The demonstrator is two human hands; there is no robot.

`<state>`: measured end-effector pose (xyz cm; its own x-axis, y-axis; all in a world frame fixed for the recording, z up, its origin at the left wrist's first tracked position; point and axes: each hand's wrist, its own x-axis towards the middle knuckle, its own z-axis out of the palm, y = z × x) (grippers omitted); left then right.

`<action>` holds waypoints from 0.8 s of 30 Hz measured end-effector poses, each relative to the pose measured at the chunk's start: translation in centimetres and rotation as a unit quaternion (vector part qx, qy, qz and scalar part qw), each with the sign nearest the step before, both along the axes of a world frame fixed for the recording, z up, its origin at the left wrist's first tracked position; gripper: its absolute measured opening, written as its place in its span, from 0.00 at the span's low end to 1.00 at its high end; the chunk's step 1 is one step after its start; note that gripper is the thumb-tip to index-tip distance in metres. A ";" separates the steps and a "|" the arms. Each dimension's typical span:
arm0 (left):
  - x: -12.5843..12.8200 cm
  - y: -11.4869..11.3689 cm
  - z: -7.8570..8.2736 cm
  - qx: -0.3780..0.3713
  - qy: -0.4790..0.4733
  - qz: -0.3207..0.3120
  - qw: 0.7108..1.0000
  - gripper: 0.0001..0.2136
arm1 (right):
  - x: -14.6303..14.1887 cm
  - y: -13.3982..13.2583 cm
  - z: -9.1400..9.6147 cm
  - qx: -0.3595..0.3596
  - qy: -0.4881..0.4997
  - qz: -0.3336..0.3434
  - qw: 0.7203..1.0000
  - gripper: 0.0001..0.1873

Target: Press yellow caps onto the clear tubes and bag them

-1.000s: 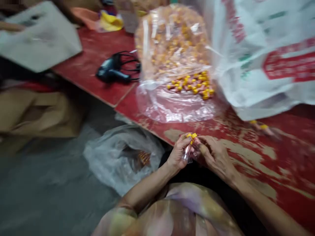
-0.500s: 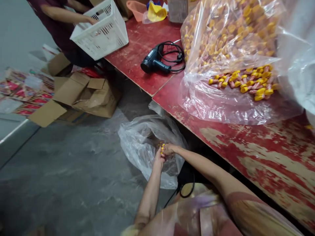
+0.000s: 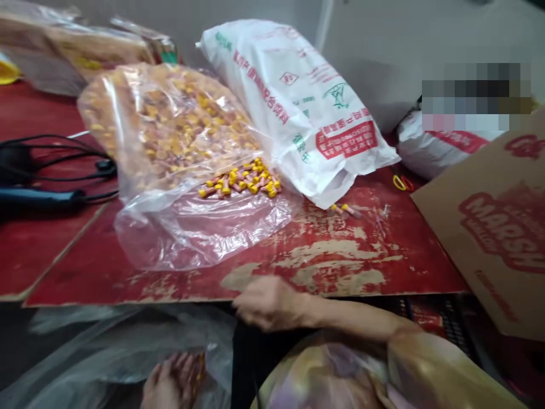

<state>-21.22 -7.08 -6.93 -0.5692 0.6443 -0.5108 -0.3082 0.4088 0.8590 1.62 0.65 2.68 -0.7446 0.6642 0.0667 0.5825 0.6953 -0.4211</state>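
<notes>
Low at the front, my left hand (image 3: 160, 387) is inside or over a clear plastic bag (image 3: 106, 363). Its fingers are around a bunch of small pinkish tubes (image 3: 186, 366) with bits of yellow, blurred and cut off by the lower edge. My right hand (image 3: 270, 303) is at the table's front edge, fingers curled down and closed; blur hides whether anything is in them. Beyond it on the table lies a large clear bag (image 3: 170, 125) full of yellow-capped tubes. Loose yellow-capped tubes (image 3: 242, 180) lie in its open mouth.
A white printed sack (image 3: 293, 108) leans beside the tube bag on the worn red table (image 3: 340, 255). Black cable (image 3: 63, 156) and a dark tool handle (image 3: 42, 197) lie at left. A cardboard box (image 3: 494, 227) stands at right; yellow and red rings (image 3: 402, 182) lie near it.
My view has swung right and closer to the table. My hands, together over the floor bag before, are apart now: the right has come up to the table edge, the left stays low with tubes.
</notes>
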 end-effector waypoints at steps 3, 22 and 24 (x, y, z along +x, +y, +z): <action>1.8 1.5 1.5 0.028 0.037 0.065 0.997 0.09 | 10.8 2.1 1.1 0.096 -0.040 -0.324 0.940 0.16; 23.5 5.1 9.2 0.056 -0.130 -0.435 0.889 0.14 | 27.3 3.0 0.9 -0.072 -0.240 -0.430 0.867 0.18; 24.5 5.6 9.1 0.025 -0.193 -0.456 0.868 0.14 | 26.6 2.8 0.0 -0.067 -0.239 -0.409 0.878 0.15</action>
<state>3.28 -1.51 2.19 0.3973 0.7637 -0.5088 -0.1446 0.5997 0.7871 28.22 3.42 2.68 0.0638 0.9679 -0.2432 0.9964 -0.0755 -0.0389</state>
